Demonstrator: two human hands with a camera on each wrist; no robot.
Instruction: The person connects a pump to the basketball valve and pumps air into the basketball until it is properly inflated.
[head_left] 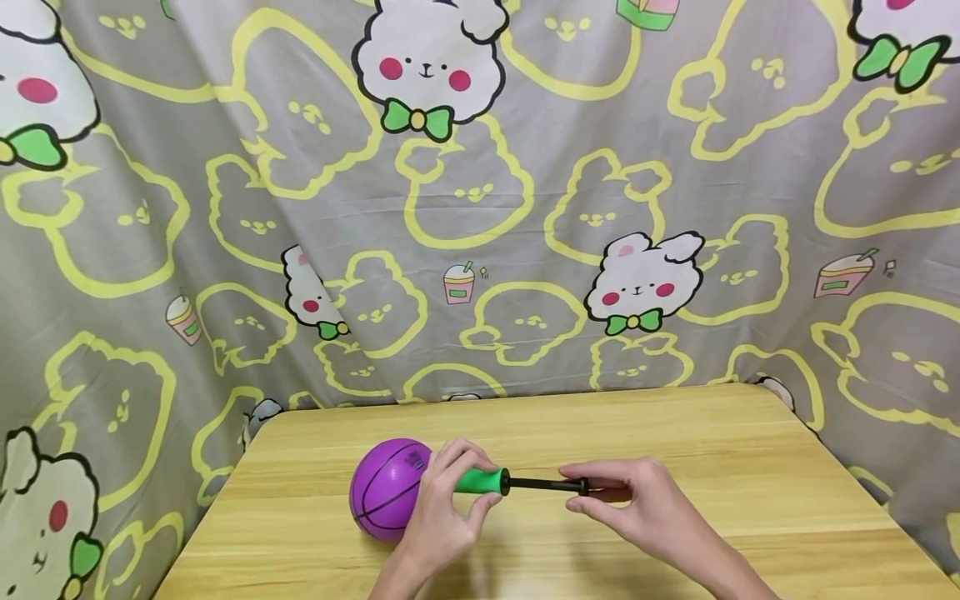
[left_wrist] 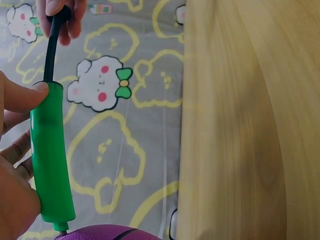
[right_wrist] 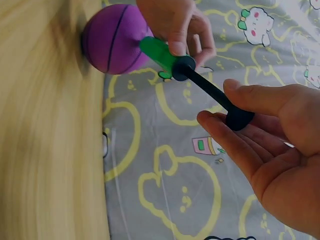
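A purple basketball [head_left: 386, 490] with black lines lies on the wooden table, left of centre. My left hand [head_left: 448, 504] grips the green barrel of a ball pump [head_left: 480, 481], thumb and fingers round it. In the left wrist view the nozzle end of the pump [left_wrist: 52, 165] meets the ball [left_wrist: 107, 233]; how deep the needle sits is hidden. The black rod is drawn out to the right. At its end my right hand [head_left: 645, 500] holds the round black handle [right_wrist: 239, 119] between thumb and fingers.
Behind the table [head_left: 637, 425] and along both sides hangs a grey curtain [head_left: 525, 225] printed with yellow outlines and white cartoon animals. The back edge of the table runs close to it.
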